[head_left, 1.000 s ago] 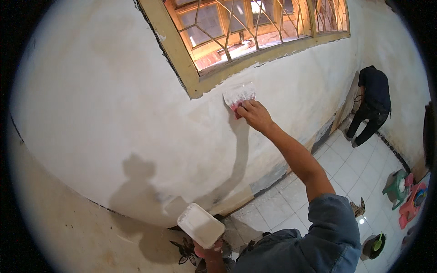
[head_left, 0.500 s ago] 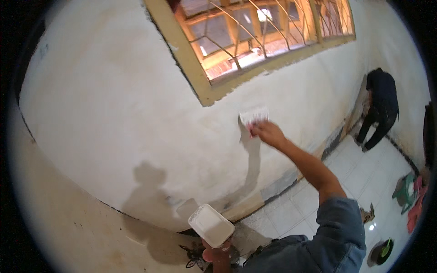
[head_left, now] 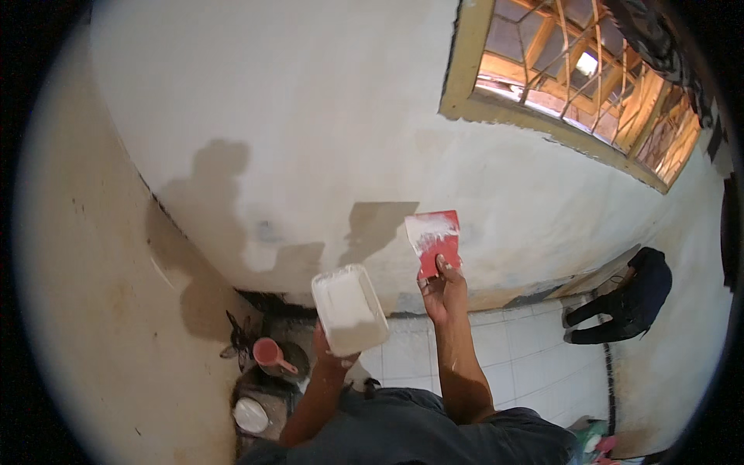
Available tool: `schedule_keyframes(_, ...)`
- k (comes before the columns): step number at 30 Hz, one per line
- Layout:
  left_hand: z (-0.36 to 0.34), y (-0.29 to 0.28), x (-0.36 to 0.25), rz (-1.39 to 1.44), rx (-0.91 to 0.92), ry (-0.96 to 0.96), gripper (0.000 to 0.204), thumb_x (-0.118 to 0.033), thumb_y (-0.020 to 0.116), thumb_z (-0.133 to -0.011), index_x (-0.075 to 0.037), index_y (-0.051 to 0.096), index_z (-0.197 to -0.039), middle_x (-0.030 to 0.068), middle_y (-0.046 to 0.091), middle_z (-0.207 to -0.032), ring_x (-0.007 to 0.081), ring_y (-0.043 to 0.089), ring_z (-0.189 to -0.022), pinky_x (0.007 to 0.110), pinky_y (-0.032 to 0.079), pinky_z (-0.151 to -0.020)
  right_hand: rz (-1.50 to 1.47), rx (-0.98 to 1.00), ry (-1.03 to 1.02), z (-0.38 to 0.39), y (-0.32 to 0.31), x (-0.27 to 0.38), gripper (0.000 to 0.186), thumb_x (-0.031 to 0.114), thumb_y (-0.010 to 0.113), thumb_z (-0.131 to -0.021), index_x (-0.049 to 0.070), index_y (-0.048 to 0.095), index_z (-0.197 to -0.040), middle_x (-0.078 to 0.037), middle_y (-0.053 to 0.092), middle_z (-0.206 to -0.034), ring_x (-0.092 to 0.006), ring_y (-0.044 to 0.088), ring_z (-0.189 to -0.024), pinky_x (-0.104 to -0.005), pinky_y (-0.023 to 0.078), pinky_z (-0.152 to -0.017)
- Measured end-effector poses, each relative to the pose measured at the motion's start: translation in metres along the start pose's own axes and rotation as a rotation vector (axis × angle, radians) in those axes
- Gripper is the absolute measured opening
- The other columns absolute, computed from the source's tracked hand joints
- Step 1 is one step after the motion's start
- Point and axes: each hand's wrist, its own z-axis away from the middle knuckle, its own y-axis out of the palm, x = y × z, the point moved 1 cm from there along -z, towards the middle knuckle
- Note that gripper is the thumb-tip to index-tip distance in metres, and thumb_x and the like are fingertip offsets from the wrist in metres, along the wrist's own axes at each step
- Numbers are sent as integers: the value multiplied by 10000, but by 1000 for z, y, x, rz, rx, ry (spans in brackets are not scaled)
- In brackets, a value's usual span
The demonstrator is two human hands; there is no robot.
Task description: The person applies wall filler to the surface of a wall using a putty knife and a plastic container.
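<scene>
My right hand (head_left: 445,288) grips a red plastic putty scraper (head_left: 442,249) by its lower end, thumb across its face. White paste coats the scraper's wide upper part. Lower and to the left, my left hand (head_left: 333,347) supports a white rectangular tub (head_left: 377,306) from beneath, its fingers mostly hidden behind it. White paste (head_left: 346,302) lies inside the tub. Both things are held in front of a whitish plastered wall (head_left: 325,139), and the scraper's shadow falls on it.
A yellow-framed window (head_left: 465,85) with a metal grille is at the upper right. At the far right another person (head_left: 651,279) bends toward the wall's foot. A pink dipper (head_left: 268,353) and a white round lid-like thing (head_left: 251,415) stand at lower left. White floor tiles (head_left: 484,345) run below.
My right hand has drawn the scraper down and back from the wall below the window, and its paste-covered face now shows. My view has swung left. The tub stays in my left hand.
</scene>
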Motion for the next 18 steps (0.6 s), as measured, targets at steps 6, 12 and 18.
schedule_keyframes(6,-18,59,13,95,86,-136,746,-686,319,-948,-155,382,-1467,104,501,-1408,326,529,-1250,499,442,-1045,317,187,-58,-2,18,20,193,162,557,-981,57,587,-1140,-29,650,-1065,-125,622,-906,-283,493,-690)
schedule_keyframes(12,-27,73,31,-52,45,-115,766,-674,342,-951,-132,343,-1493,97,458,-1455,300,483,-1301,485,381,-1099,1109,280,-86,-5,17,29,159,130,582,-939,-18,634,-913,-2,560,-659,-80,490,-567,-272,401,-503)
schedule_keyframes(18,-28,66,42,-41,-20,-112,674,-590,333,-994,-106,374,-1461,116,482,-1420,282,493,-1293,469,416,-1082,1260,419,52,-3,13,20,172,128,581,-911,-25,649,-866,-26,608,-673,-89,537,-593,-274,415,-518)
